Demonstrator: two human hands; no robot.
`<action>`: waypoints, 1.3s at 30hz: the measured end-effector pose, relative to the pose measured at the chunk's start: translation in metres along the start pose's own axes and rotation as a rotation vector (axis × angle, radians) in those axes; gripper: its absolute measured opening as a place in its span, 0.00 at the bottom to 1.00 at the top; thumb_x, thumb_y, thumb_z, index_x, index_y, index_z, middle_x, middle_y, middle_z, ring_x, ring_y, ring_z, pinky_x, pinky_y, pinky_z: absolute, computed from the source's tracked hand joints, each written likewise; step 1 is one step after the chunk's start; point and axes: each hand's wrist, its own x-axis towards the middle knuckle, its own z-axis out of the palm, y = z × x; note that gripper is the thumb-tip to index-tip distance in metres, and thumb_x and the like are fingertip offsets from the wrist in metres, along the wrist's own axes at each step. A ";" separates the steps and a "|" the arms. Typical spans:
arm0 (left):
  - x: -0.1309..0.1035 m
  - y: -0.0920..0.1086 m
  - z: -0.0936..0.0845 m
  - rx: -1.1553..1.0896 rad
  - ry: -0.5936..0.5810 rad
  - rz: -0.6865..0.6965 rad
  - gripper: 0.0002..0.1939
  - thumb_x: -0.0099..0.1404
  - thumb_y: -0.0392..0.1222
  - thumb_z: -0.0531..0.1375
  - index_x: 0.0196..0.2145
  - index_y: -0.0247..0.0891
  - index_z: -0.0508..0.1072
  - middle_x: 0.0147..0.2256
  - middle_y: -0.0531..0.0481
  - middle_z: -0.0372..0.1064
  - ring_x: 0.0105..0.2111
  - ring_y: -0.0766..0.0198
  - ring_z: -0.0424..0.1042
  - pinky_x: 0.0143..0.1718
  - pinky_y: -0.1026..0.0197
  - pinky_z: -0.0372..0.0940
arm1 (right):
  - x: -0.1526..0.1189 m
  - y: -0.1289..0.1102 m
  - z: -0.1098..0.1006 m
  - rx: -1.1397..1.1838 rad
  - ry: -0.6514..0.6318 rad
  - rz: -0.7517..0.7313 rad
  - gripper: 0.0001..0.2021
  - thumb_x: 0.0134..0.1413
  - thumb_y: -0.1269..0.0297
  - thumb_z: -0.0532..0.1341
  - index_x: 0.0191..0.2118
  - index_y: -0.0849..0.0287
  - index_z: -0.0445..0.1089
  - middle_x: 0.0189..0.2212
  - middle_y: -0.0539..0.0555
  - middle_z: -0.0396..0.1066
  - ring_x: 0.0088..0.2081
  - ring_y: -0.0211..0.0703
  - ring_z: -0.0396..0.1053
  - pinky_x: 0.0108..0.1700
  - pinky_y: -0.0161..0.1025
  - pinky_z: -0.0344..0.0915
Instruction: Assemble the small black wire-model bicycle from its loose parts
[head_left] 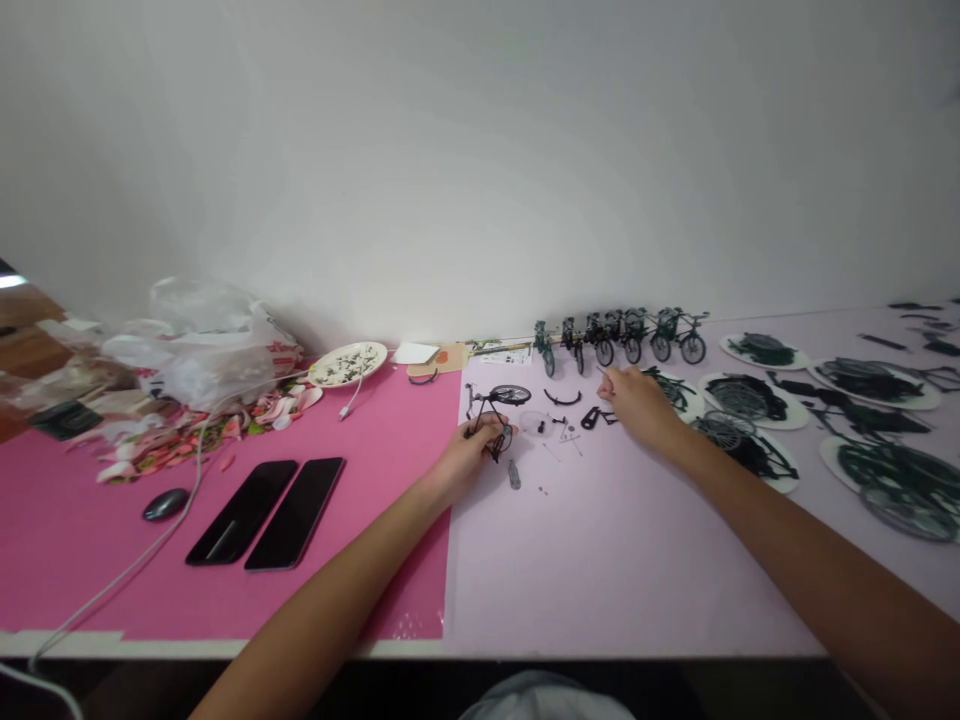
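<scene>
My left hand (484, 445) is closed around a partly built black model bicycle (491, 400), its one visible wheel pointing away from me. My right hand (630, 400) is in a pinch above the pale sheet; whatever lies between its fingertips is too small to name. Just below those fingers is a small black part with a loop (592, 417). A curved black strip, perhaps a mudguard (562, 398), rests between the hands. Nearby are a clear little dish (536, 423), several tiny pieces (570, 437) and a grey flat part (514, 475).
Finished model bicycles (634, 335) stand in a row by the wall. White plates of dark parts (750, 400) fill the right side. Leftward are two phones (270, 515), a mouse (166, 504), a white cable (199, 460), a plate (349, 365), petals (277, 408) and plastic bags (210, 350).
</scene>
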 end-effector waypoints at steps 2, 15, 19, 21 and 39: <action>0.000 0.000 0.000 -0.002 0.000 0.002 0.14 0.57 0.43 0.71 0.40 0.34 0.79 0.41 0.40 0.79 0.36 0.59 0.72 0.33 0.58 0.60 | -0.001 -0.002 -0.001 0.001 -0.018 -0.005 0.09 0.66 0.72 0.57 0.33 0.55 0.64 0.33 0.57 0.73 0.39 0.52 0.69 0.40 0.43 0.57; -0.001 0.001 0.002 -0.012 -0.027 0.031 0.13 0.57 0.43 0.71 0.38 0.35 0.79 0.40 0.41 0.79 0.38 0.57 0.72 0.36 0.57 0.61 | -0.045 -0.078 0.002 0.342 -0.140 -0.326 0.07 0.70 0.65 0.55 0.48 0.55 0.70 0.50 0.61 0.71 0.52 0.55 0.69 0.55 0.53 0.68; -0.001 0.001 0.002 -0.029 -0.026 0.039 0.14 0.56 0.43 0.70 0.39 0.34 0.78 0.37 0.43 0.78 0.35 0.61 0.71 0.36 0.59 0.60 | -0.060 -0.108 -0.003 0.374 -0.135 -0.381 0.04 0.69 0.67 0.57 0.42 0.54 0.69 0.44 0.59 0.72 0.51 0.55 0.69 0.54 0.54 0.68; -0.001 0.001 0.002 -0.044 -0.031 0.045 0.14 0.55 0.43 0.71 0.38 0.34 0.78 0.37 0.44 0.78 0.36 0.61 0.71 0.37 0.59 0.60 | -0.067 -0.120 -0.003 0.378 -0.151 -0.387 0.02 0.67 0.66 0.60 0.40 0.55 0.68 0.45 0.60 0.72 0.52 0.56 0.68 0.56 0.55 0.68; 0.001 -0.001 0.000 -0.064 -0.038 0.050 0.14 0.56 0.42 0.71 0.38 0.33 0.79 0.37 0.42 0.78 0.36 0.60 0.72 0.39 0.59 0.61 | -0.055 -0.106 0.019 0.442 -0.032 -0.231 0.13 0.65 0.64 0.61 0.30 0.53 0.57 0.38 0.57 0.69 0.44 0.53 0.69 0.48 0.50 0.68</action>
